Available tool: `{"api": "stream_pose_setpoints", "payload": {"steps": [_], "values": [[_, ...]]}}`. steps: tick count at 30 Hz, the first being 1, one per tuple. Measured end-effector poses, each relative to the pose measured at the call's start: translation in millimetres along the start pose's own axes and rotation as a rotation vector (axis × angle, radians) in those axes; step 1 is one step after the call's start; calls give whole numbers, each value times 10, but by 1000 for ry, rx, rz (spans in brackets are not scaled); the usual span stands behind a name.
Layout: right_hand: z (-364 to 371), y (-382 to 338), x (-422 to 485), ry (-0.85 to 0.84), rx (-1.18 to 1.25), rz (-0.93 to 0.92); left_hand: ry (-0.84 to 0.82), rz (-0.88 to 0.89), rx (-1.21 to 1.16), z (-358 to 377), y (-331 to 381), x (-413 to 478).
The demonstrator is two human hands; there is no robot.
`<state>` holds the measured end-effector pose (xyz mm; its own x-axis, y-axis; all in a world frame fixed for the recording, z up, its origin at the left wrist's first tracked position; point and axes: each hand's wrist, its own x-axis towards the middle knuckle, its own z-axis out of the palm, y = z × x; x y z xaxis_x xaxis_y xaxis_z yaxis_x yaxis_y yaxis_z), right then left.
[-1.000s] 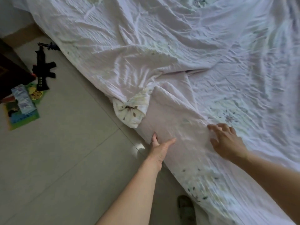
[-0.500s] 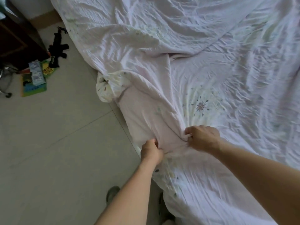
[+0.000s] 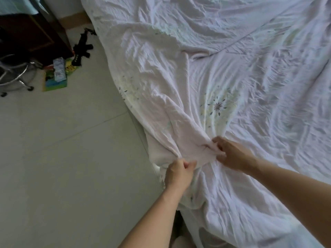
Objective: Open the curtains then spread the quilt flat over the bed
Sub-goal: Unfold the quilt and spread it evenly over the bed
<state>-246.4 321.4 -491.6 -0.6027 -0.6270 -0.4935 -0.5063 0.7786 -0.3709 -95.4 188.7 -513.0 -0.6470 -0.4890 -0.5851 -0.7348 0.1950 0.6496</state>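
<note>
A pale, wrinkled quilt with small flower prints covers the bed across the right and top of the head view. A folded-over flap of it lies along the bed's left edge. My left hand pinches the flap's near end at the bed edge. My right hand grips the bunched cloth just to the right, a short gap from the left hand. The curtains are out of view.
Grey tiled floor fills the left. A black toy gun, a colourful book and a chrome chair base lie near dark wooden furniture at the upper left.
Both hands went from lying open on the flap to gripping it, and have drawn it toward me. The rolled corner that hung over the bed edge has flattened out.
</note>
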Motion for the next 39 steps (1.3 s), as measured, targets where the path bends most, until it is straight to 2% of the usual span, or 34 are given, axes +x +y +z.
{"api": "stream_pose_setpoints", "payload": {"steps": [2,4,7,10,13,15,17,19,21,23,25,28,31,33,39], "values": [[97,124,-262,49,-24,-31,-122,53,-116,197,-43,-277],[218,252,-553,88,-171,-41,-273,64,-148,429,-93,-589],[449,441,-1018,172,-299,-36,-290,151,115,762,-245,-957],[678,683,-1536,130,-286,-15,-278,321,422,1067,-439,-1219],[854,924,-1895,-8,-357,-64,-99,400,612,1318,-508,-1303],[965,1061,-1983,-67,-467,-105,83,444,608,1405,-464,-1289],[1010,1118,-1982,14,-485,-117,236,448,510,1418,-382,-1259],[999,1090,-1922,153,-416,-145,273,422,362,1363,-328,-1240],[913,1058,-1871,224,-240,-117,196,376,308,1337,-340,-1303],[781,1075,-1887,111,-213,-102,86,309,334,1356,-376,-1455],[623,1167,-2024,-13,-330,-185,3,268,372,1425,-356,-1688],[376,1373,-2335,-35,-463,-338,-96,303,481,1605,-283,-2033],[223,1541,-2559,-70,-646,-470,-117,339,526,1723,-282,-2294],[176,1581,-2665,-31,-722,-505,-49,310,553,1790,-305,-2458],[125,1522,-2772,79,-727,-490,367,121,653,1788,-372,-2789]]}}
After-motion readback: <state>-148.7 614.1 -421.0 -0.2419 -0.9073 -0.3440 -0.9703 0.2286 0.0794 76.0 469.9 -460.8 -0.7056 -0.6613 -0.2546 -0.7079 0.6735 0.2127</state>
